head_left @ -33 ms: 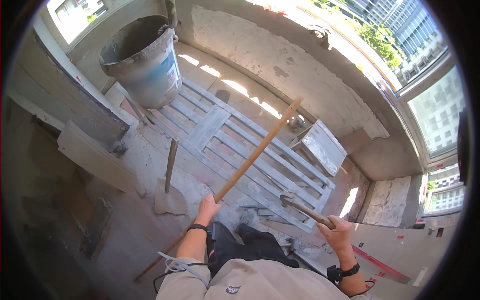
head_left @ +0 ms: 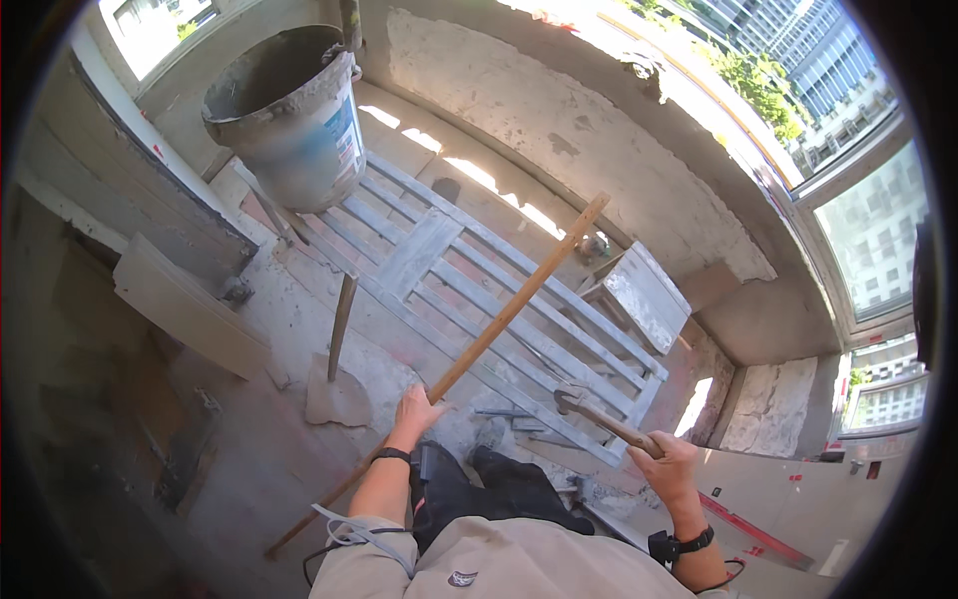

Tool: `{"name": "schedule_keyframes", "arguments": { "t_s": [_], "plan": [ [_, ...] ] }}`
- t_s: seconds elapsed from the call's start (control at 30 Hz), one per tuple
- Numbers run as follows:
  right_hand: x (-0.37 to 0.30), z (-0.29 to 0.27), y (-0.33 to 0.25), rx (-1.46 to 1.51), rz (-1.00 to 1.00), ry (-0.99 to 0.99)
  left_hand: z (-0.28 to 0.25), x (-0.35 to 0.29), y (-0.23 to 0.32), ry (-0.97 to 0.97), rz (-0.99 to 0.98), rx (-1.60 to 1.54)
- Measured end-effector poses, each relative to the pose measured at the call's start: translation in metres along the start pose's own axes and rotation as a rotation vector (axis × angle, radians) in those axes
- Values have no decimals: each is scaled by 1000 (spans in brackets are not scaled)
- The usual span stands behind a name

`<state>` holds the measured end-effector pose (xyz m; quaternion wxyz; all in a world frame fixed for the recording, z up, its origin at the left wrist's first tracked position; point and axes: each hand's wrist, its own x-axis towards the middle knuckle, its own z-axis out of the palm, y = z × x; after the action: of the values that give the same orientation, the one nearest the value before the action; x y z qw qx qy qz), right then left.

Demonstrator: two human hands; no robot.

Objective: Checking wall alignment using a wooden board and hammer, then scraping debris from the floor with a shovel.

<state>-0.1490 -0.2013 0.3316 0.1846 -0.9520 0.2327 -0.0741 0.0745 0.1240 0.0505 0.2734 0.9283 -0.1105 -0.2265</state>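
Note:
My left hand (head_left: 412,411) is closed round a long wooden pole (head_left: 514,299). The pole slants from the floor at lower left, past my leg, up over the slatted frame; its upper end is bare wood. In my right hand (head_left: 671,464) is a hammer (head_left: 611,423), gripped near the end of its wooden handle. The hammer's dark head points left, above the near right end of the frame. Under both tools lies the grey, dusty slatted frame (head_left: 419,255), and the hands are apart from it.
A mortar-smeared bucket (head_left: 334,160) stands at the frame's far left. A flat-bladed tool with an upright wooden handle (head_left: 341,329) stands left of the pole. Near the window wall sits a small whitish wooden box (head_left: 649,299). A board (head_left: 180,304) leans at left; debris covers the floor.
The hammer's head has shifted very slightly to the left. Otherwise both hands keep their grips and the surroundings look the same.

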Motion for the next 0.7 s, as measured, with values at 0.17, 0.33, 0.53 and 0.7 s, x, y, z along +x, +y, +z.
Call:
{"name": "schedule_keyframes", "arguments": {
  "t_s": [0.17,0.33,0.53,0.7],
  "plan": [
    [14,23,-17,46,-92,-19,-36,-22,31,373,176,-242],
    [33,30,-31,11,-223,-87,-83,-43,107,-254,-123,-928],
    [38,38,-31,-3,-342,-90,-76,-53,127,-187,-247,-1201],
    [40,45,-28,-65,-456,-51,-79,-56,132,-361,-472,-1406]
  ]
}}
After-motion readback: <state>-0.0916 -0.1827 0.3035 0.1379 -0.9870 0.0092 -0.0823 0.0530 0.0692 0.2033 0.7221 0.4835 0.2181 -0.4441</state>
